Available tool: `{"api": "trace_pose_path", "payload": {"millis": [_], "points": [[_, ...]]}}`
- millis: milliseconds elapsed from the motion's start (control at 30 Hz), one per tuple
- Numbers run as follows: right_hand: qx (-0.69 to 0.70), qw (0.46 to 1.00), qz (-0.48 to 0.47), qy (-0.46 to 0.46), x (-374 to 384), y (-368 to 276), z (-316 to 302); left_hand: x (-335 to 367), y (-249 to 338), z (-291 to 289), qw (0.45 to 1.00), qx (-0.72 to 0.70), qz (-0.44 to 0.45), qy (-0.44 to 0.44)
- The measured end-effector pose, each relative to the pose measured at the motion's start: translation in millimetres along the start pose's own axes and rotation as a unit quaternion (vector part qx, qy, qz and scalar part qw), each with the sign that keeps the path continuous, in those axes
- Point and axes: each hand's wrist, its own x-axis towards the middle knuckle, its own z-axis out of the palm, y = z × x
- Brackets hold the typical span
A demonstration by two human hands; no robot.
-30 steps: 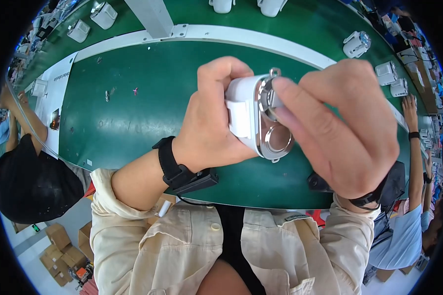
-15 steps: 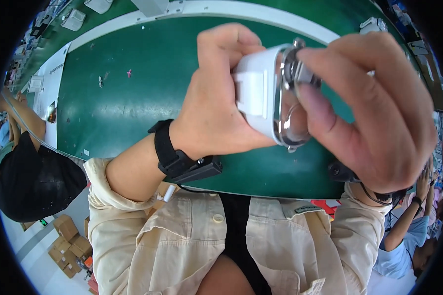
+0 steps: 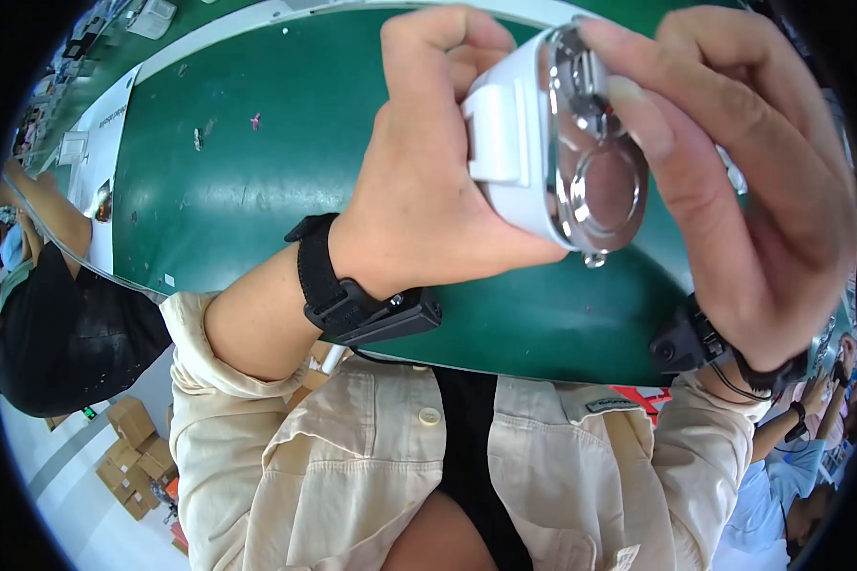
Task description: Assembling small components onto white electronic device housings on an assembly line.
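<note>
My left hand [image 3: 414, 181] is wrapped around the white body of a rounded oblong device [image 3: 509, 133], held tilted up above the table. A shiny chrome face [image 3: 605, 186], oval with a round disc in its lower half, points to the right. Small chrome knobs stick out at its top and bottom edges. My right hand [image 3: 767, 181] has thumb and forefinger closed on a small chrome part [image 3: 586, 81] at the upper end of that face. Its other fingers curl behind. The exact kind of device cannot be made out, and my left fingertips are hidden behind it.
Beneath my hands stretches a green table [image 3: 257, 209] with a pale raised far edge. A small pink scrap [image 3: 255, 122] and a small metal bit [image 3: 198, 139] lie on its left half. A person in a black cap [image 3: 67, 333] sits at the left; another person [image 3: 781, 476] is at the right.
Both hands and the device have shifted up and slightly right. The chrome face has turned more toward me, and its lower disc shows more plainly. My right fingers stay at its upper part.
</note>
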Motion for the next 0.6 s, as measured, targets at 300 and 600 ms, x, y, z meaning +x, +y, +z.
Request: {"api": "trace_pose_path", "payload": {"millis": [300, 600], "points": [[0.301, 0.927, 0.225, -0.025, 4.9, -7.2, 16.8, -2.4, 6.1, 8.1, 0.998, -0.042, 0.002, 0.039], [0.293, 0.917, 0.208, -0.173, 16.2, 12.6, -15.6, 5.1, -8.5, 14.6, 0.994, -0.021, 0.096, 0.038]]}}
